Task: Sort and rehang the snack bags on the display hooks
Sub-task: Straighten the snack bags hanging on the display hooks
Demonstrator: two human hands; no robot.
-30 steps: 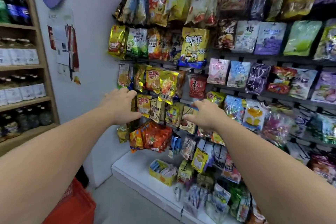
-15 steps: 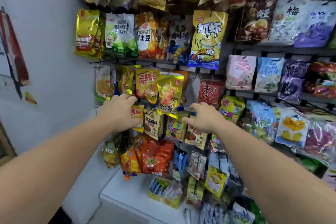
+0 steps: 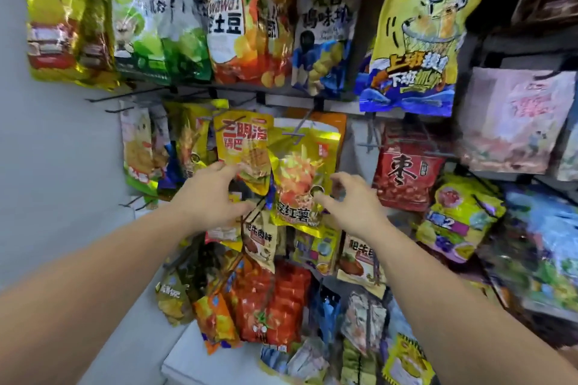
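Mid-row on the display rack, hung slightly tilted from a thin black wire hook [image 3: 294, 132]: a glossy gold foil snack bag with an orange-red sweet-potato picture [image 3: 301, 178], overlapping at its left edge a flat yellow foil bag with red lettering and a sandwich print [image 3: 242, 147]. Extended toward these from either side: left hand [image 3: 212, 194] open, fingers spread and lightly bent, fingertips at the lower edge of the sandwich bag, thumb low beside a small tan beef-flavour pouch [image 3: 259, 241]; right hand [image 3: 353, 206] open too but clawed, thumb tip against the gold bag's lower right corner, fingers arched just off its right edge, no closed pinch to be seen. Just right of that, a red foil bag marked with a large date character [image 3: 406, 172]; above, toward the rack's top edge, a big yellow-and-blue shrimp-cracker bag [image 3: 419, 28]; at the rack's left edge, bare black hooks [image 3: 103, 98] jutting out; below, a white base shelf [image 3: 187, 362]. Judged risky from here: pulling downward rather than outward along the wire, likely to tear the hang hole; tugging one bag with its neighbour overlapped, likely to drag both off; slick foil slipping from a shallow thumb grip and dropping into the crowded rows beneath; knuckles catching on the hook tips.
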